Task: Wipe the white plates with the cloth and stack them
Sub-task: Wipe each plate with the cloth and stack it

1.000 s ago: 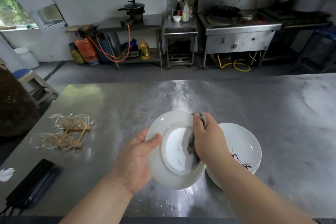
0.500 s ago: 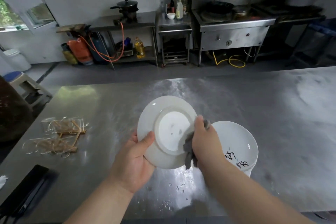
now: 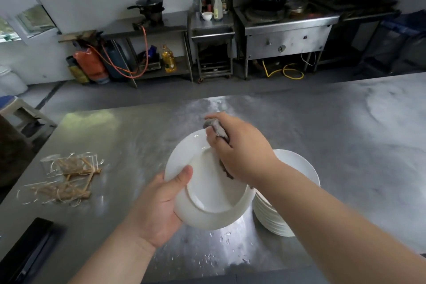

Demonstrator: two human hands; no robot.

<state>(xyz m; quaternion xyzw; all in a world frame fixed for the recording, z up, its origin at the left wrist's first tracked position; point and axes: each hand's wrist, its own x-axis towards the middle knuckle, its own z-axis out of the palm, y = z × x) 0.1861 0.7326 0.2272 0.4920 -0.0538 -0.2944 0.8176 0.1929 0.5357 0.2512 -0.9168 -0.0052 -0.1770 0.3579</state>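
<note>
Item: white plate point(image 3: 207, 193), one, underside up, tilted above the steel table point(image 3: 345, 145). Left hand point(image 3: 159, 205) is gripping its near rim, thumb lying over the edge and other fingers hidden beneath, likely bracing it against rubbing. Right hand point(image 3: 242, 150) is bunching one grey cloth point(image 3: 217, 129) in curled fingers and pressing it to the far rim. Plate stack point(image 3: 297, 166), one, is sitting just right, probably handy for stacking; its plates are too tightly packed to count. Clear packets of tan strands point(image 3: 73, 165), two, are lying well left.
</note>
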